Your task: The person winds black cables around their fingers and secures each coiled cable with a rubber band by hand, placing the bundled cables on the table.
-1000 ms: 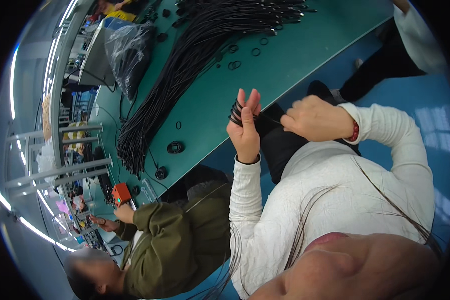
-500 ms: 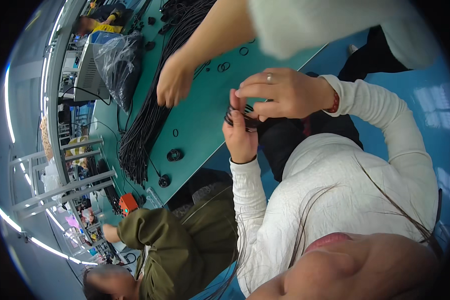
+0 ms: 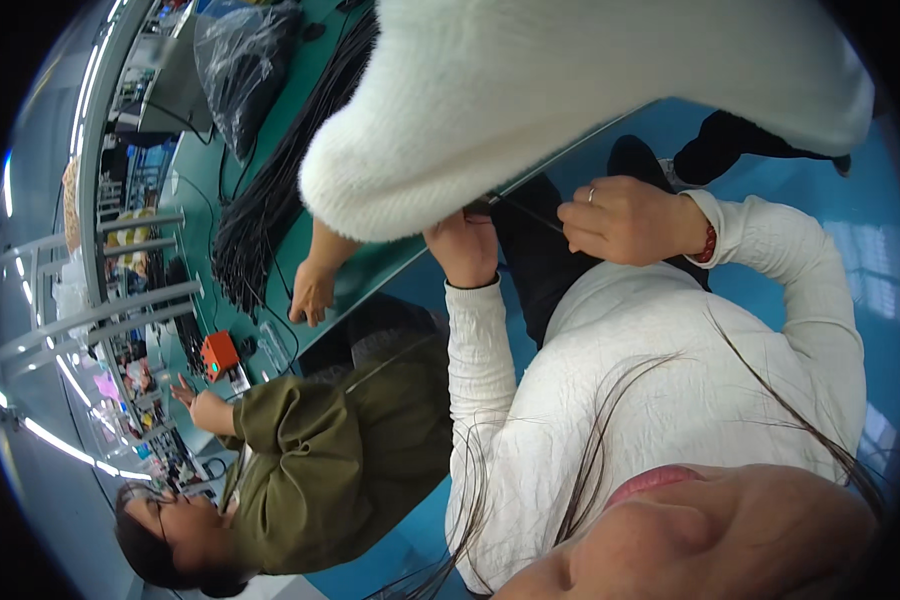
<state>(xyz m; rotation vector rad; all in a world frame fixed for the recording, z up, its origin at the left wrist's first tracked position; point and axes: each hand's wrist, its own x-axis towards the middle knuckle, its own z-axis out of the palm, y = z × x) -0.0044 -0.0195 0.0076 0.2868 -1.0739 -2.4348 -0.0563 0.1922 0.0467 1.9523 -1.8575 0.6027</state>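
Observation:
My left hand (image 3: 463,250) is raised beside the table edge, palm turned up. Another person's fluffy white sleeve (image 3: 450,120) covers most of its fingers. From those fingers a thin black cable (image 3: 532,214) stretches across to my right hand (image 3: 630,222), which is closed on it, with a ring and a red bracelet showing. Any loops around the left fingers are hidden behind the sleeve. The other person's hand (image 3: 313,290) hangs low over the near table edge, left of my left hand.
A thick bundle of black cables (image 3: 260,225) lies along the green table (image 3: 355,283). Behind it sits a clear plastic bag (image 3: 240,75) with dark contents. An orange box (image 3: 220,355) stands near a co-worker in a green jacket (image 3: 310,480) at left.
My right hand has drawn away rightward from the left, pulling the cable out straight. The other person's fluffy sleeve has swung down and left, over my left fingers; their hand moved nearer the edge.

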